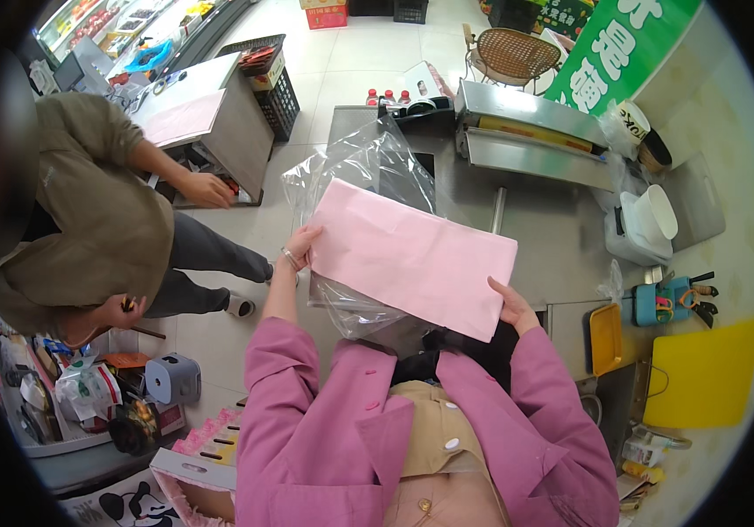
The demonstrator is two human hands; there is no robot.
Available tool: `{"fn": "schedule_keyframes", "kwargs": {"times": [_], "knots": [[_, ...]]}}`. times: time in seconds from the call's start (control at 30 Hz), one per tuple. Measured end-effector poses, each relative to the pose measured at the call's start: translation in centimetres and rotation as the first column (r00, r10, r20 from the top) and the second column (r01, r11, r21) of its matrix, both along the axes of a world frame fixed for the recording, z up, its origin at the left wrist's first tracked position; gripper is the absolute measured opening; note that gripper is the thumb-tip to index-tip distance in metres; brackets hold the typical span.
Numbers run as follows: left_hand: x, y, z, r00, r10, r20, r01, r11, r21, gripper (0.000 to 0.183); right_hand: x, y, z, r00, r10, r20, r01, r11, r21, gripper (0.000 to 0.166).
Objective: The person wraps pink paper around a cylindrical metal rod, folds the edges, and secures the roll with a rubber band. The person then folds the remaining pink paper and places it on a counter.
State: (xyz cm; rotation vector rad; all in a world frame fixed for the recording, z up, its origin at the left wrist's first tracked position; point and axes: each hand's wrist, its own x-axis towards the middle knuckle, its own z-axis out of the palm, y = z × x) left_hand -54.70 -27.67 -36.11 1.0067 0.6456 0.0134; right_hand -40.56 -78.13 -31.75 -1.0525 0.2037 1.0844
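Note:
A folded pale pink sheet (pixel 410 257), of paper or thin cloth, is held out flat in front of me. My left hand (pixel 301 247) grips its left edge, and my right hand (pixel 514 306) pinches its lower right edge with the thumb on top. Beneath and behind the sheet, clear plastic film (pixel 363 168) spreads over the end of the steel counter (pixel 535 211) and hangs down at the left. Where the fingers lie under the sheet, they are hidden.
At left stands a person (pixel 87 217) beside a white cabinet (pixel 245 125). A steel wrapping machine (pixel 528 132) is on the counter. Farther right are white tubs (pixel 640 224), a blue holder (pixel 663 303) with knives and scissors, an orange tray (pixel 606 339) and a yellow board (pixel 703 375).

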Motion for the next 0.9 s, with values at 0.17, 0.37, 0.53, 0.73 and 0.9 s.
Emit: {"fn": "schedule_keyframes", "kwargs": {"times": [0.17, 0.37, 0.53, 0.73, 0.9], "knots": [[3.7, -0.5, 0.6, 0.874, -0.052, -0.483, 0.448, 0.47, 0.76, 0.051, 0.0, 0.0, 0.0, 0.999, 0.023, 0.041, -0.02, 0.997, -0.076, 0.056], [4.6, 1.6, -0.8, 0.847, 0.143, -0.513, 0.408, 0.445, 0.797, 0.077, 0.2, 0.6, -0.1, 0.978, 0.054, 0.2, -0.015, 0.982, -0.188, 0.049], [4.4, 2.5, 1.8, 0.842, 0.056, -0.536, 0.432, 0.526, 0.733, 0.07, 0.7, 1.4, 3.0, 0.99, 0.019, 0.143, 0.007, 0.983, -0.182, 0.048], [3.4, -0.6, 6.1, 0.926, -0.153, -0.345, 0.296, 0.862, 0.412, 0.046, 1.5, 1.3, 1.9, 0.984, 0.06, 0.167, -0.038, 0.99, -0.134, 0.055], [-0.4, -0.4, 12.1, 0.982, -0.186, 0.036, 0.151, 0.882, 0.446, 0.034, -0.7, 1.6, 7.1, 0.829, -0.012, 0.559, 0.175, 0.955, -0.239, 0.051]]}}
